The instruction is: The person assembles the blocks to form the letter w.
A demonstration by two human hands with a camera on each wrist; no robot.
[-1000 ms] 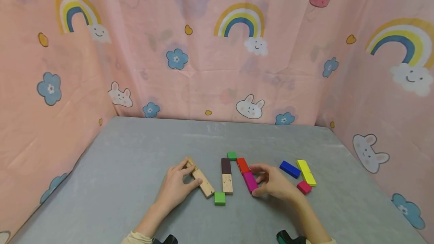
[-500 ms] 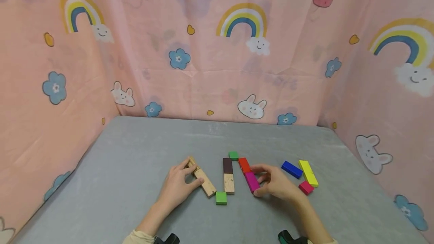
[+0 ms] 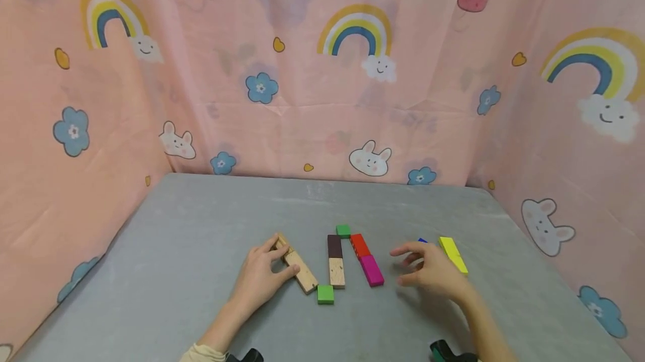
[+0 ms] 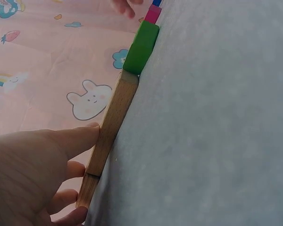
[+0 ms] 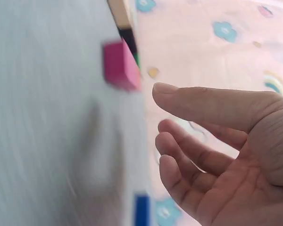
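My left hand [image 3: 258, 278] rests at a slanted row of two plain wooden blocks [image 3: 305, 279], the thumb on the longer block and the fingers curled round the far one. A green block [image 3: 325, 295] lies by the row's near end. Beside it, a dark brown block [image 3: 335, 246] and a wooden block [image 3: 336, 272] line up, with another green block [image 3: 343, 231] at the top. A red block [image 3: 360, 245] and a magenta block [image 3: 372, 271] form a second slanted row. To its right my right hand [image 3: 433, 272] hovers with fingers loosely bent, holding nothing.
Yellow blocks [image 3: 453, 255] lie on the right, and a blue block [image 3: 422, 240] is mostly behind the right hand. The grey tabletop [image 3: 201, 211] is bordered by a pink patterned curtain [image 3: 302, 127] at the back and sides.
My right hand has let go of the magenta block and moved right, now covering much of the blue block and hiding the small red one. The left hand keeps its place.
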